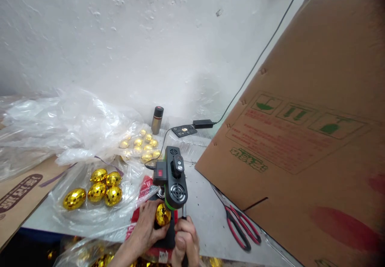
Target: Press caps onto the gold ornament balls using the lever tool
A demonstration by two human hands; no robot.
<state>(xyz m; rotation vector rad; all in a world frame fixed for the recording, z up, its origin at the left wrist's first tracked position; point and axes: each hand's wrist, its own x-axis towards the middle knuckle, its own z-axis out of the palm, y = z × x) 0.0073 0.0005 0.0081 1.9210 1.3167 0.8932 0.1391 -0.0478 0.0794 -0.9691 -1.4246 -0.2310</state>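
Note:
A gold mirrored egg-shaped ornament [163,215] stands on the dark base of a small black bench drill press [174,178], under its head. My left hand [147,223] is closed round it from the left, thumb in front and fingers behind. My right hand [187,239] wraps round the press's lever handle [184,210], just right of the ornament. The drill bit is hidden behind the machine's head and the ornament. Left of the press, several more gold ornaments [96,192] lie on clear plastic.
Red-and-black scissors [242,227] lie to the right, beside a large cardboard box [300,138]. Behind stand a dark-capped bottle [157,120], a phone-like black slab [184,130] and a power adapter [203,123] with its cable. Plastic bags [75,122] heap at left, over flat cardboard [27,194].

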